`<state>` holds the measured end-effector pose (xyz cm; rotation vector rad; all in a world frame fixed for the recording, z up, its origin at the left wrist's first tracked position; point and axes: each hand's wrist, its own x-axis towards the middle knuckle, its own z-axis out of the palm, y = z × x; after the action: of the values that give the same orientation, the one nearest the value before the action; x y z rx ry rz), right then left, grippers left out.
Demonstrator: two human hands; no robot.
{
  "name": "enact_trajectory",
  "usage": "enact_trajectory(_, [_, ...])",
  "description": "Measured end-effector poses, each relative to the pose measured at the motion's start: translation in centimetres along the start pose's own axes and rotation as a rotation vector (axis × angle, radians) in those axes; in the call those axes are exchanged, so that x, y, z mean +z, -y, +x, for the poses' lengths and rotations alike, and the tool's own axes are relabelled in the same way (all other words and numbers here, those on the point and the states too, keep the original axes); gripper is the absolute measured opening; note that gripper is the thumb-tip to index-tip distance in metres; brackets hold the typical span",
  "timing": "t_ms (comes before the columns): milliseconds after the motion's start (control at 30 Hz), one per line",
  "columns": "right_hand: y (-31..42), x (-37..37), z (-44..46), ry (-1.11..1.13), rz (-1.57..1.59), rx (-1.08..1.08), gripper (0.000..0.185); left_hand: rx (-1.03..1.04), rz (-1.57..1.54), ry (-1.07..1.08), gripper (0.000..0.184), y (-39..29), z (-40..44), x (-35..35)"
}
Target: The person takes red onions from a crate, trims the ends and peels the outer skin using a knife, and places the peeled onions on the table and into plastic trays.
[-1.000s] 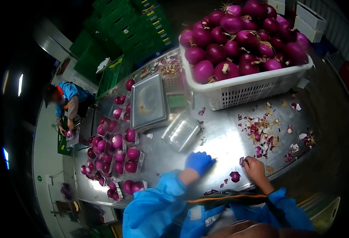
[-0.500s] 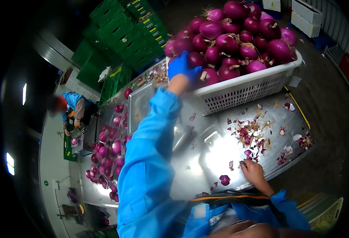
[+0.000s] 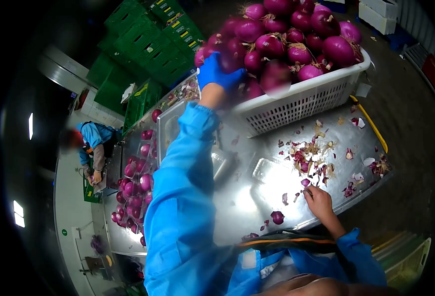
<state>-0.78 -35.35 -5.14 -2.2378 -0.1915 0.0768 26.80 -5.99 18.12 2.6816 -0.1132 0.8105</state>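
Observation:
My left hand (image 3: 216, 74), in a blue glove, is at the left end of the white basket (image 3: 296, 104), its fingers spread against a red onion (image 3: 231, 61) and curving round it. Many more red onions fill the basket in a heap. Bare and closed, my right hand (image 3: 319, 201) rests low over the metal table (image 3: 237, 217), pinching a small dark thing that I cannot make out. Just beyond it lie peelings and root scraps (image 3: 306, 160); a dark red onion piece (image 3: 277, 217) is to its left.
Packed onions (image 3: 133, 190) in clear trays cover the table's left part. A shallow clear-lidded tray (image 3: 170, 123) is partly behind my left arm. Green crates (image 3: 148, 44) stand beyond. A co-worker (image 3: 96, 143) bends over a work surface at the far left.
My left hand has gone from the table up to the basket's onions, and an onion there is now against its fingers. My right hand stays low near the scraps. The view has shifted.

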Motion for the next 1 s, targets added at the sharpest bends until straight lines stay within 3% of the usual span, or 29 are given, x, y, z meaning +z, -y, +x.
enact_trajectory(67, [-0.2, 0.3, 0.1, -0.078, 0.191, 0.052, 0.020, -0.142, -0.495, 0.088, 0.080, -1.2, -1.8, -1.6])
enact_trajectory(133, [0.5, -0.7, 1.0, -0.055, 0.339, 0.210, 0.025, -0.116, -1.012, 0.289, 0.076, -2.1, -5.4, -2.0])
enact_trajectory(200, [4.5, -3.8, 2.1, -0.104, 0.387, 0.227, 0.024, -0.157, -1.069, 0.496, 0.077, -3.8, -10.1, -2.7])
enact_trajectory(267, [6.2, -5.7, 3.0, -0.169, 0.308, 0.050, 0.018, -0.108, -1.049, 0.626, 0.078, -4.6, -14.5, -2.6])
enact_trajectory(300, [6.7, -6.2, 3.5, -0.277, 0.188, -0.151, 0.015, -0.153, -1.100, 0.654, 0.080, -5.2, -16.4, -2.5])
enact_trajectory(333, [7.2, -6.7, 3.9, -0.378, 0.064, -0.354, 0.016, -0.198, -1.149, 0.680, 0.083, -5.9, -18.1, -2.6])
enact_trajectory(433, [9.3, -8.3, 3.5, -0.299, -0.134, -0.433, 0.034, -0.245, -1.175, 0.739, 0.086, -6.7, -21.5, -2.4])
enact_trajectory(733, [7.2, -7.5, 2.0, -0.359, -0.335, -0.463, 0.032, -0.283, -1.124, 0.891, 0.081, -8.3, -25.3, -1.9])
enact_trajectory(833, [5.6, -7.7, 1.0, -0.361, -0.304, -0.390, 0.035, -0.272, -1.112, 0.879, 0.079, -9.1, -25.4, -2.0])
enact_trajectory(1000, [5.0, -7.1, -0.4, -0.311, -0.259, -0.261, 0.040, -0.069, -0.936, 0.722, 0.086, -10.2, -26.2, -0.7])
